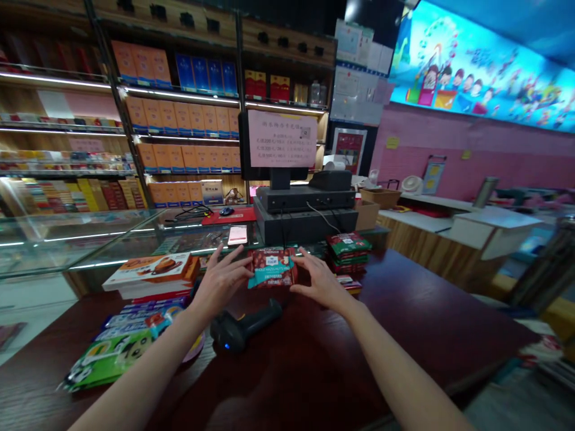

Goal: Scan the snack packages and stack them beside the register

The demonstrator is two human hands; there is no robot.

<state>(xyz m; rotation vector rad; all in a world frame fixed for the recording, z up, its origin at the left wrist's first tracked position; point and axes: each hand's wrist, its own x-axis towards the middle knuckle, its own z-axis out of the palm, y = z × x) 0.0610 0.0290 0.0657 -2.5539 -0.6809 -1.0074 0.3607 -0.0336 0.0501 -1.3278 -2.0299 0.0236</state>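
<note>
1. And there was the packet point(272, 268), red and blue-green, right at the centre of the frame, between the two hands!
2. The left hand point(227, 278) came in left of centre, fingertips at the packet's left end; its thumb was hidden, so whether it gripped, I couldn't tell.
3. Over on the right, the right hand point(321, 281) had thumb and forefinger parted in a moderate C at the other end.
4. Just below, the black scanner point(245, 326) lay on the dark table point(291, 377), blue light glowing.
5. Right of centre sat a stack point(349, 248) of green and red packs; at left, a white-and-orange box point(155, 272), with snack bags point(112, 353) lower left.
6. Above centre, the phone point(237, 234) lay face up on the glass counter point(179, 240).
</note>
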